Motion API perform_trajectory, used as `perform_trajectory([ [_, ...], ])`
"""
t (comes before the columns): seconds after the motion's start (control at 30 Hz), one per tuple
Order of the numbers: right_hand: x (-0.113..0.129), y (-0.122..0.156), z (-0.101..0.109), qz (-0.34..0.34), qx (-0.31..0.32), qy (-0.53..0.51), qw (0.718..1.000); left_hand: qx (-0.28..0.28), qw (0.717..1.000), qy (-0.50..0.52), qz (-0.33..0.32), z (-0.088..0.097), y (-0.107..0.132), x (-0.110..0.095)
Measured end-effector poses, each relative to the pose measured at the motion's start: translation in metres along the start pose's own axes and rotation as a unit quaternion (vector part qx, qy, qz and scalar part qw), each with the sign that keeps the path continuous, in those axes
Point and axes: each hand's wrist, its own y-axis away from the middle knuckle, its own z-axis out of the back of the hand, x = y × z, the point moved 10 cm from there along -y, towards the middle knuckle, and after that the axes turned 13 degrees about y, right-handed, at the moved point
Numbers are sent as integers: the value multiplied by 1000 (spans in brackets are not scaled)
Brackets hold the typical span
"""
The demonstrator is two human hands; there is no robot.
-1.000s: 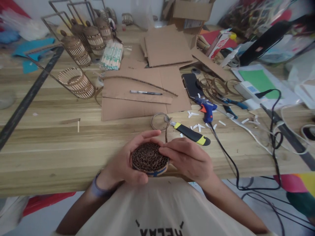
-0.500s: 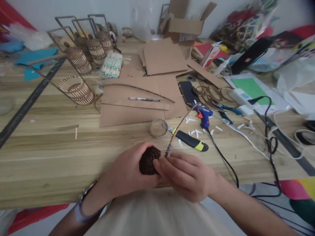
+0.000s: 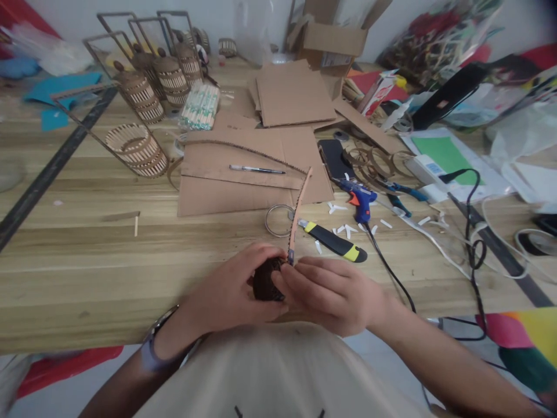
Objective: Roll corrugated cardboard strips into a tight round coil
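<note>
A coiled roll of corrugated cardboard (image 3: 264, 280) sits between both hands over the near table edge, mostly hidden by fingers. My left hand (image 3: 226, 296) wraps round its left side. My right hand (image 3: 335, 293) pinches its right side, where the loose cardboard strip (image 3: 299, 206) leaves the coil. That strip stands upward and away from me, its tip near the flat cardboard sheets (image 3: 243, 174).
Just beyond the hands lie a metal ring (image 3: 278, 220), a black-and-yellow utility knife (image 3: 335, 241) and a blue glue gun (image 3: 359, 200) with its black cable (image 3: 391, 278). A pen (image 3: 256, 169), slatted wooden lanterns (image 3: 137, 148), a phone (image 3: 335, 157) and a cardboard box (image 3: 335, 38) lie farther back.
The coil turned from face-up to edge-on within my hands. The loose strip rose from the table and now swings up more steeply, toward the left.
</note>
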Motion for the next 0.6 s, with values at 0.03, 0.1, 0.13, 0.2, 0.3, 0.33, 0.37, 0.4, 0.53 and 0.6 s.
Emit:
perform_trajectory([
  [0.03,-2,3,-2,-15,2,13,1000,-14,1000,18,3,3,1,3],
  [0.1,-12,14,-6,-66,3,48,997,-43,997,57,25,13,3,15],
  [0.13,-20,22,-9,-100,2,66,993,-57,995,73,40,19,5,21],
  [0.2,-38,40,-18,-170,9,95,981,-80,991,89,66,30,8,34],
  [0.3,-65,63,-46,-245,58,99,963,-91,988,94,86,41,10,43],
  [0.33,-72,69,-59,-260,85,93,957,-91,988,95,85,42,10,44],
  [0.37,-77,73,-72,-268,116,92,952,-89,988,95,81,42,9,43],
  [0.4,-82,76,-85,-273,149,92,946,-88,989,95,78,41,8,42],
  [0.53,-87,77,-114,-255,236,94,933,-73,993,69,63,35,6,32],
  [0.6,-87,71,-113,-237,242,89,937,-63,996,32,51,34,7,24],
])
